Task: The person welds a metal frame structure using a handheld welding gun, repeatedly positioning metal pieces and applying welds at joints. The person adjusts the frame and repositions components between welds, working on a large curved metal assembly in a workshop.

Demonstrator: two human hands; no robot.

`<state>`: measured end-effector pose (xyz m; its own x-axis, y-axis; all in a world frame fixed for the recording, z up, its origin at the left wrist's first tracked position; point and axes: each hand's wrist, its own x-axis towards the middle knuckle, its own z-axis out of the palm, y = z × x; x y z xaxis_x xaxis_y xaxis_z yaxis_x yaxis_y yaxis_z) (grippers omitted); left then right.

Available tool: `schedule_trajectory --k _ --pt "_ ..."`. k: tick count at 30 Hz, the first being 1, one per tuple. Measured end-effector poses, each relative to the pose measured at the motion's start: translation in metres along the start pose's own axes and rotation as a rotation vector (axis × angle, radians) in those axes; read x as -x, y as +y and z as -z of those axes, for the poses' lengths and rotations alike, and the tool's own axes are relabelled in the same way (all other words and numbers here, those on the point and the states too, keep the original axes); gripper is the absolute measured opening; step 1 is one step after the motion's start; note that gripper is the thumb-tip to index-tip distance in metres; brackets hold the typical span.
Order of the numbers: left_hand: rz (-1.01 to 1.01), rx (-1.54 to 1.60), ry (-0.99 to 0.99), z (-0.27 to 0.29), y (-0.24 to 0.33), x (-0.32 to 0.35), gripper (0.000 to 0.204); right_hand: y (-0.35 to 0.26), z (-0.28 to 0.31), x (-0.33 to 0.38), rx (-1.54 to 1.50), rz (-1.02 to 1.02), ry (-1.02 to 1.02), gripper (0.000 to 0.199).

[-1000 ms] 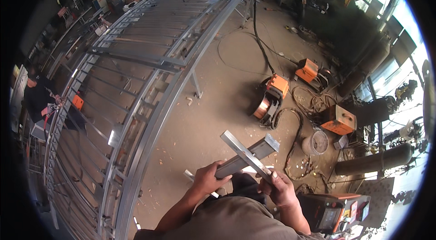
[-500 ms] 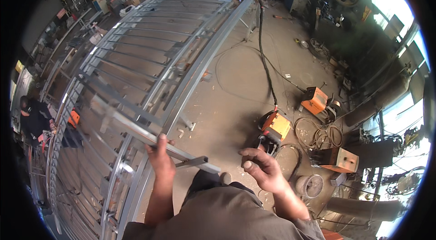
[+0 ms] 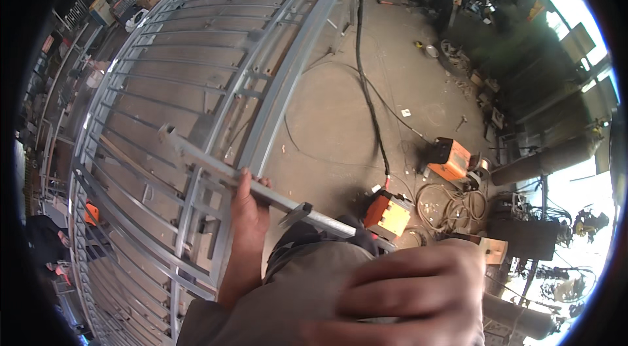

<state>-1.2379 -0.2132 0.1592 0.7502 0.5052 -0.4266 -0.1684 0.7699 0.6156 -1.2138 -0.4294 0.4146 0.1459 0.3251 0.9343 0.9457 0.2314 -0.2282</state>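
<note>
My left hand (image 3: 250, 212) is closed around a grey square metal tube (image 3: 284, 202), which slants from over the metal frame down past my waist. A short stub (image 3: 297, 214) juts from the tube to the right of that hand. Under the tube's far end lies the large metal frame (image 3: 288, 74), built of long rails and many thin crossbars. Close to the camera, my right hand (image 3: 418, 290) is large and smeared by motion. Its fingers look bent, but whether they hold anything cannot be made out.
Orange machines, one with a yellow top (image 3: 391, 214) and another (image 3: 449, 159), stand on the floor to the right. A thick black cable (image 3: 365, 77) runs between the frame's far end and the nearer machine. Coiled hose (image 3: 451, 207) lies beside them. Another person (image 3: 44, 241) is at the left edge.
My right hand has come up and closer to the camera, now large and blurred. My left hand still grips the tube, slightly further right and higher. The view has shifted.
</note>
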Motion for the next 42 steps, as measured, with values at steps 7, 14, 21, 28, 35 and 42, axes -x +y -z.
schedule_trajectory --k 7,14,21,28,35,42 --pt "-0.047 -0.071 0.116 -0.124 -0.034 -0.160 0.025 0.191 0.085 -0.035 0.079 -0.195 -0.165 0.023" --pt "-0.083 -0.006 0.225 -0.238 -0.076 -0.283 0.022 0.402 0.131 -0.037 -0.627 -0.323 0.035 0.024" --pt "-0.196 0.033 0.362 -0.348 -0.091 -0.380 0.022 0.555 0.195 -0.111 -0.786 -0.563 -0.417 0.036" --pt "-0.252 0.077 0.358 -0.417 -0.097 -0.545 0.024 0.732 0.173 -0.118 -0.233 -0.115 -0.836 0.032" --pt "-0.298 0.147 0.514 -0.448 -0.059 -0.653 0.025 1.040 0.087 -0.005 0.001 -0.803 -0.828 0.031" --pt "-0.492 0.155 0.687 -0.464 -0.050 -0.705 0.024 1.259 -0.041 0.142 -0.147 -1.644 -0.599 0.085"
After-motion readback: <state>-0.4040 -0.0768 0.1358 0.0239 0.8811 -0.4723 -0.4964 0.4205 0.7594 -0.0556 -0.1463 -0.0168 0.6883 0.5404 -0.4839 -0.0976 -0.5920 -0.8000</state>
